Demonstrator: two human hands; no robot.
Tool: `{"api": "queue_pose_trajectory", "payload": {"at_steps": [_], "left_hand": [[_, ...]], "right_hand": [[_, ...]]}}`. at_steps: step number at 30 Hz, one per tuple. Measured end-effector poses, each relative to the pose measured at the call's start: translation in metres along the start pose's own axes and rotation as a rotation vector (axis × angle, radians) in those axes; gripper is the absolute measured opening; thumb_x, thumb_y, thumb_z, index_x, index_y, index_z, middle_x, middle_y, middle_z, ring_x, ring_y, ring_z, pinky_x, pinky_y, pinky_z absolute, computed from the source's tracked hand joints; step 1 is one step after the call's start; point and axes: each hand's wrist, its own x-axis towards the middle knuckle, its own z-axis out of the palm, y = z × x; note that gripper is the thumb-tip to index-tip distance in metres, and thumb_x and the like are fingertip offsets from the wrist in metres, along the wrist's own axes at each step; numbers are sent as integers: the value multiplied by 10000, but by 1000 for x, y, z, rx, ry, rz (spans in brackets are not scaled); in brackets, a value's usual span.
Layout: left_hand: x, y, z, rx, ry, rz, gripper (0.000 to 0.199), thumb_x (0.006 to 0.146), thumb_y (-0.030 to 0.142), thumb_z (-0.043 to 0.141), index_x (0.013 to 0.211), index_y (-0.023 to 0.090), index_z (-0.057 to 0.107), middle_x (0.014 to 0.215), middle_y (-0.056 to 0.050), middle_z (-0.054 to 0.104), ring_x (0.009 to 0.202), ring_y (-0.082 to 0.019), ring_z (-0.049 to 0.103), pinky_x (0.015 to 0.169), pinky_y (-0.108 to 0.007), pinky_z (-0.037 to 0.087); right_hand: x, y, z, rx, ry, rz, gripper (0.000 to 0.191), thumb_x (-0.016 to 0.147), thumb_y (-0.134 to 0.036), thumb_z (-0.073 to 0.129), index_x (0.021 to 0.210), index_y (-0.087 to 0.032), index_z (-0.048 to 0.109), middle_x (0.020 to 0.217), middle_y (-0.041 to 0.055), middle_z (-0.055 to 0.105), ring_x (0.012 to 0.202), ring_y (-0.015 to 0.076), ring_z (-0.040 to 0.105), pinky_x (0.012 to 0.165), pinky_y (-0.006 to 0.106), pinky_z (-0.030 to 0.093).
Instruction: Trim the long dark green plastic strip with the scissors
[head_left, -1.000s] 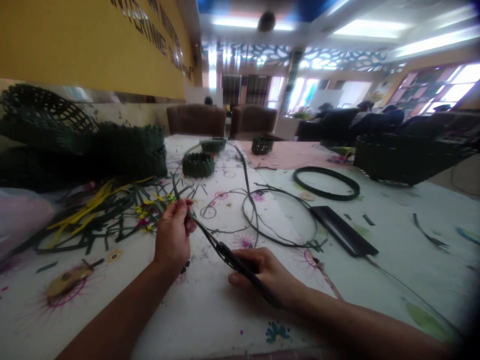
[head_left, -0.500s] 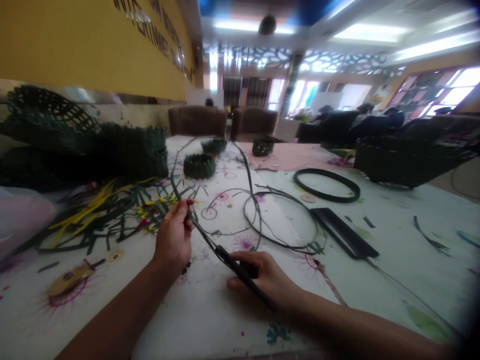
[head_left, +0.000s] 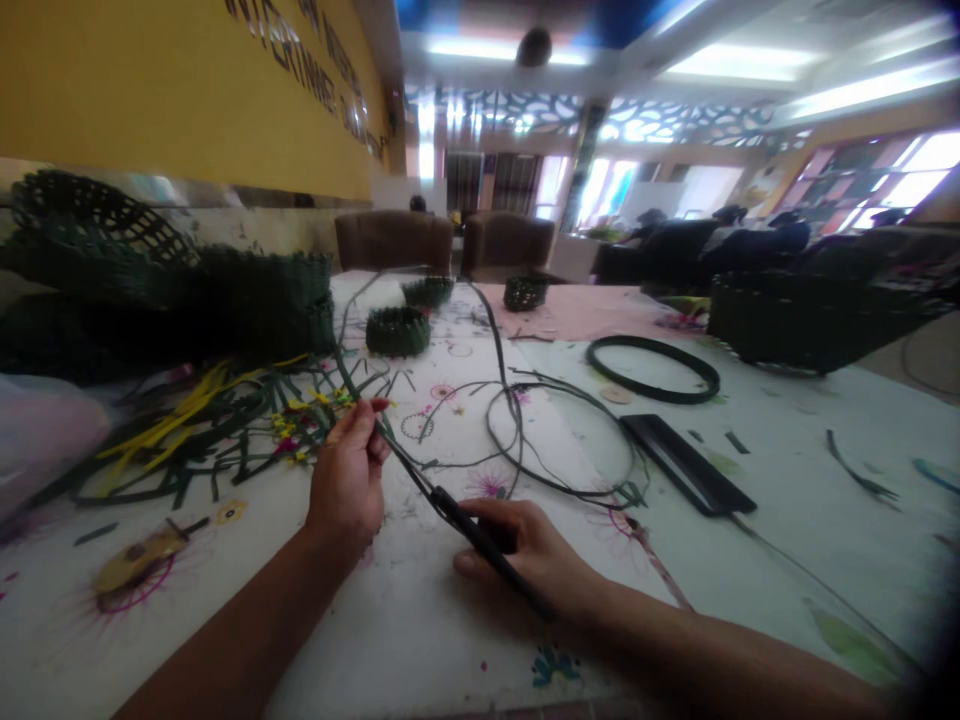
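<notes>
Left hand (head_left: pixel 349 470): pinching dark green strip (head_left: pixel 409 468) | Right hand (head_left: pixel 532 545): gripping black tool (head_left: pixel 480 539) | Strip: spans both hands, over tabletop (head_left: pixel 405 630), inward of near edge | Dark ring (head_left: pixel 697 395): flat, toward right edge | Large basket (head_left: pixel 795 320): at right edge

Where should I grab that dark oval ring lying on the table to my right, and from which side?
Probably pinch the dark ring at its near rim, coming from the near side with your right hand, once it puts down the black tool. The ring lies flat around an open middle, so fingers could go inside, thumb outside.
</notes>
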Motion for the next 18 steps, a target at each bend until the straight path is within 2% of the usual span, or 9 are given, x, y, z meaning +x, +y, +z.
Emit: {"api": "queue_pose_trajectory", "payload": {"at_steps": [10,18], "left_hand": [[-3,1,1,-3,8,-31,155,792,258,722,816,105,726,744,2,541,510,-21,370,435,-120,317],[-6,-3,1,-35,11,-60,257,692,312,819,828,111,735,751,12,550,522,-16,374,432,-114,324]], "right_hand": [[0,1,-3,27,-8,-33,323,742,-433,772,876,-150,694,706,-28,487,639,105,384,588,239,323],[-1,0,0,29,-5,-21,315,736,-426,774,853,-147,684,700,-33,484,628,98,365,584,238,320]]}}
